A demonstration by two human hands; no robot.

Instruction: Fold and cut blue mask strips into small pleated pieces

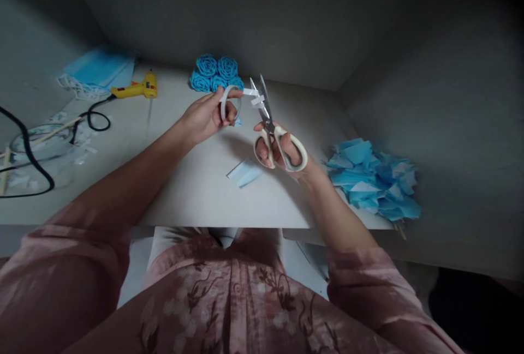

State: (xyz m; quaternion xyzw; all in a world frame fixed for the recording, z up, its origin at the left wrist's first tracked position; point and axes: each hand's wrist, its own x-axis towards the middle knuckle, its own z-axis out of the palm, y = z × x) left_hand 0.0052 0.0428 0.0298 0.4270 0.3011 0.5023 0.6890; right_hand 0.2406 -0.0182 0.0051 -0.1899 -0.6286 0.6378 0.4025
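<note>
My left hand (pixel 204 117) is closed around a roll of white tape (pixel 230 104), from which a short strip (pixel 250 93) stretches to the right. My right hand (pixel 282 149) grips cream-handled scissors (pixel 268 125), whose blades are parted around the tape strip. Both hands hover above a pale table (pixel 196 179). A small light-blue piece (pixel 244 172) lies on the table just below the hands.
Several blue rolled rosettes (pixel 216 73) sit at the back. A yellow glue gun (pixel 137 88) with a black cord lies at the left, near a stack of blue face masks (pixel 98 70). Cut blue pieces (pixel 374 179) are heaped at the right edge.
</note>
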